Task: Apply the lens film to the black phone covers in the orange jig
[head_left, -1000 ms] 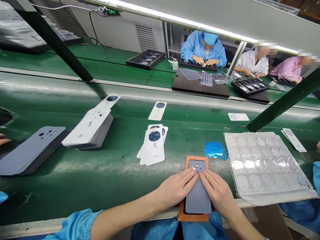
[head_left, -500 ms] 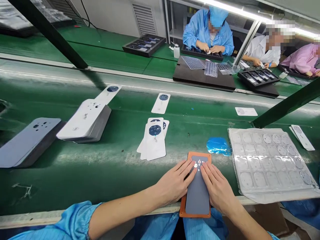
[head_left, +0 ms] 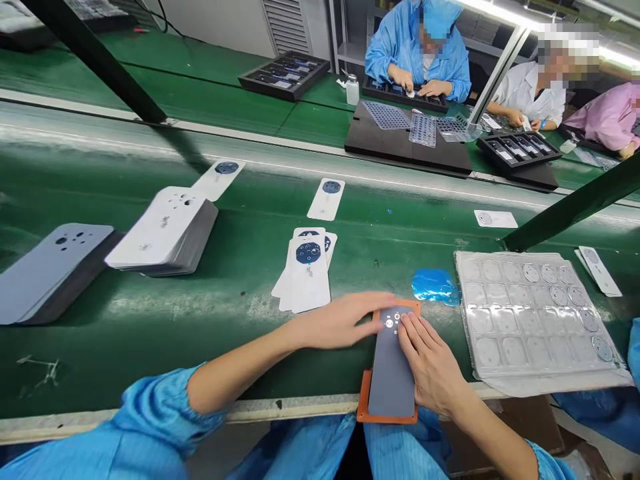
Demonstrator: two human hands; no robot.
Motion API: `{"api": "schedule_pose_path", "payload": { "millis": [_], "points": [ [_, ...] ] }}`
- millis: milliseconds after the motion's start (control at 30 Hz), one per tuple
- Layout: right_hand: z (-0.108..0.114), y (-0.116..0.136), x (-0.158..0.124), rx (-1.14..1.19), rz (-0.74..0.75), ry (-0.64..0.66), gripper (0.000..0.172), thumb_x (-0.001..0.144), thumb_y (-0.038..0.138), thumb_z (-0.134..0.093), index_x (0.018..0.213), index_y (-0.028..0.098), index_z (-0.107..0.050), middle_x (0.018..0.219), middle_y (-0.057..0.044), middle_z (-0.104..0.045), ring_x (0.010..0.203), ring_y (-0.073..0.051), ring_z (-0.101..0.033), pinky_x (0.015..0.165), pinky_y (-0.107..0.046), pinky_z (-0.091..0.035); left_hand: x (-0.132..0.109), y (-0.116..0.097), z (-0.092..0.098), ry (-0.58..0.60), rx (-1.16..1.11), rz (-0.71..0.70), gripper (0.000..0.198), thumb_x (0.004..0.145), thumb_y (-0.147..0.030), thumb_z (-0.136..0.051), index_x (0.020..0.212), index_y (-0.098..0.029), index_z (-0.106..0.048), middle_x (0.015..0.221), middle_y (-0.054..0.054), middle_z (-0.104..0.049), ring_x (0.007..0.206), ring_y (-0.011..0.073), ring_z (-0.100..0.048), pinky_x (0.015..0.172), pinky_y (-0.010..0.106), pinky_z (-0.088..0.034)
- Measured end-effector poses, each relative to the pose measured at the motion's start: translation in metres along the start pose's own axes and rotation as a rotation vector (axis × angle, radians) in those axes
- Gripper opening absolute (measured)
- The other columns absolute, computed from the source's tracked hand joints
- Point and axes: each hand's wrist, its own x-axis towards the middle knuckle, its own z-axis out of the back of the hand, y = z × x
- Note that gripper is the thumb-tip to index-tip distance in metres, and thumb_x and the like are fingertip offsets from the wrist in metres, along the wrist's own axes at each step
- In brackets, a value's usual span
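A grey phone back panel [head_left: 393, 380] with small round holes near its top lies on an orange fixture plate [head_left: 365, 395] at the table's front edge. My right hand [head_left: 434, 367] rests on the panel's right side, fingers stretched out close to the holes. Slightly blurred, my left hand [head_left: 333, 321] extends over the upper left of the plate, its fingers straight and somewhat apart, holding nothing. Whether its fingertips touch the panel I cannot tell. Left of the plate lie overlapping white cards [head_left: 313, 287] with dark camera-shaped circles. Crumpled blue film [head_left: 434, 287] sits just beyond the plate.
A clear blister tray [head_left: 495, 323] with several round pieces lies at right. To the left stand a stack of white panels [head_left: 157, 230] and a stack of grey panels [head_left: 55, 270]. Green posts [head_left: 570, 203] rise from the bench. Co-workers [head_left: 417, 60] sit across, near black trays [head_left: 285, 75].
My left hand has lifted off the holes and shifted left and up, its fingers now straightened. My right hand stays on the panel. The whole view has shifted slightly.
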Motion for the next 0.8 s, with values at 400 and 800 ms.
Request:
{"api": "schedule_pose_path", "payload": {
  "millis": [400, 800],
  "points": [
    [0.016, 0.001, 0.001, 0.08, -0.026, 0.103, 0.078, 0.08, 0.031, -0.055, 0.147, -0.002, -0.034, 0.156, -0.025, -0.032, 0.147, -0.036, -0.025, 0.123, -0.048, -0.018, 0.074, 0.017, -0.011, 0.08, -0.089, 0.298, 0.026, 0.082, -0.044, -0.058, 0.084, -0.019, -0.066, 0.087, 0.005, -0.071, 0.087, 0.0248, -0.065, 0.079, 0.031, -0.04],
    [0.023, 0.002, -0.01, 0.072, -0.031, 0.036, 0.076, 0.083, 0.033, -0.053, 0.146, -0.003, -0.03, 0.152, -0.025, -0.038, 0.145, -0.032, -0.028, 0.12, -0.045, -0.023, 0.08, 0.02, -0.018, 0.069, -0.054, 0.349, 0.039, 0.077, -0.059, -0.052, 0.087, -0.022, -0.064, 0.096, 0.007, -0.071, 0.098, 0.0306, -0.063, 0.089, 0.041, -0.04]
  ]
}}
